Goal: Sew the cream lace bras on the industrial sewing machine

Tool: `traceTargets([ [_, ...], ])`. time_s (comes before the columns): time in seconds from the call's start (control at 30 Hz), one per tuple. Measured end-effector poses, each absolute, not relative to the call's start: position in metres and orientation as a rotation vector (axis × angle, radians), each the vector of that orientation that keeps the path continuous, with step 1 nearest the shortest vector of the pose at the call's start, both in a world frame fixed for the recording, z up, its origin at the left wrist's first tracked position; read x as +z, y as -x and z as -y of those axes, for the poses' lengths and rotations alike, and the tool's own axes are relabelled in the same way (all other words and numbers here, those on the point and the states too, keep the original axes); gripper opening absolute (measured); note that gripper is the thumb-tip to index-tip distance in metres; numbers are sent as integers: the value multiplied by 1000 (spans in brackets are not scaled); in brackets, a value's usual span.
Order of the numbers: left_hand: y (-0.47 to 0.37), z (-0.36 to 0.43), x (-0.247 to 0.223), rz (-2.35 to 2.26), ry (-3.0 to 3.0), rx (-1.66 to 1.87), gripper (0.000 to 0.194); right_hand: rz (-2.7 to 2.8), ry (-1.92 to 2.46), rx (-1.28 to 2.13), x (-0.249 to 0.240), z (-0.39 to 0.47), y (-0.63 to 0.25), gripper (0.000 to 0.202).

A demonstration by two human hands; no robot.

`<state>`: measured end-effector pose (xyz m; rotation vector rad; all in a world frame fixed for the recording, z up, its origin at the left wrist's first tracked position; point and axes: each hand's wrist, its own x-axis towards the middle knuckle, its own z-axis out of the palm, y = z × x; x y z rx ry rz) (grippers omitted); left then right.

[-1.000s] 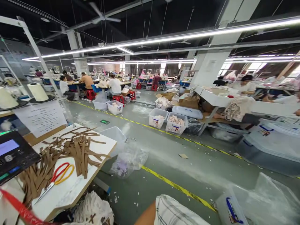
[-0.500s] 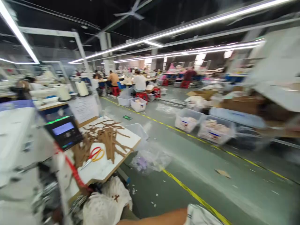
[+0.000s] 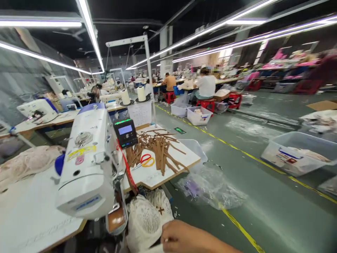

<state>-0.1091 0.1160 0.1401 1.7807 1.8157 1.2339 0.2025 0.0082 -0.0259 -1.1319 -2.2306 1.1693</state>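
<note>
Curled inward at the near side of the sewing machine (image 3: 86, 168), the right hand (image 3: 173, 238) has its fingers bent against the white mesh bundle (image 3: 147, 219) — whether they have closed on the cloth, I cannot tell. The left hand is out of view, so its grip cannot be told. The mesh bundle sits just right of the machine's head, lower than the white tabletop (image 3: 189, 159), with 1 brown cross-shaped piece (image 3: 160, 210) on it.

Half a second ago only a forearm showed at the bottom edge; now the right hand is in view. The view has swung left too — the machine, cut off earlier, shows its whole head.

Beyond the machine and to its right, brown strips (image 3: 160, 154) lie heaped beside 1 pair of scissors (image 3: 146, 160) with red and yellow handles; 2 thread cones (image 3: 141, 94) stand farther back.
</note>
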Motion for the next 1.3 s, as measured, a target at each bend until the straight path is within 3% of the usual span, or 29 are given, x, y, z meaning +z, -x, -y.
traceTargets([
  [0.13, 175, -95, 93, -1830, -1279, 1295, 34, 1677, 1376, 1249, -45, 2, -197, 33],
  [0.23, 233, -70, 51, -1863, -882, 1399, 29, 1322, 1522, 1131, -64, 9, -186, 36],
  [0.3, 263, -60, 32, -1821, -706, 1495, 26, 1232, 1596, 1076, -71, 14, -181, 40],
  [0.43, 287, -59, 24, -1605, -597, 1607, 43, 1350, 1619, 1120, -69, 21, -179, 37],
  [0.67, 224, -40, 21, -1437, -812, 1372, 24, 1550, 1472, 1292, -59, 12, -166, 34],
  [0.83, 126, -4, 16, -1328, -1132, 855, 23, 1754, 1281, 1375, -31, -3, -129, 33],
  [1.0, 81, 11, 25, -1242, -1398, 609, 30, 1881, 1032, 1414, -11, -22, -112, 43],
  [1.2, 73, 6, 26, -1333, -1581, 467, 31, 2013, 1074, 1510, 2, -25, -129, 17],
  [1.3, 82, 8, 21, -1415, -1705, 474, 23, 2029, 1125, 1496, -4, -29, -129, 14],
])
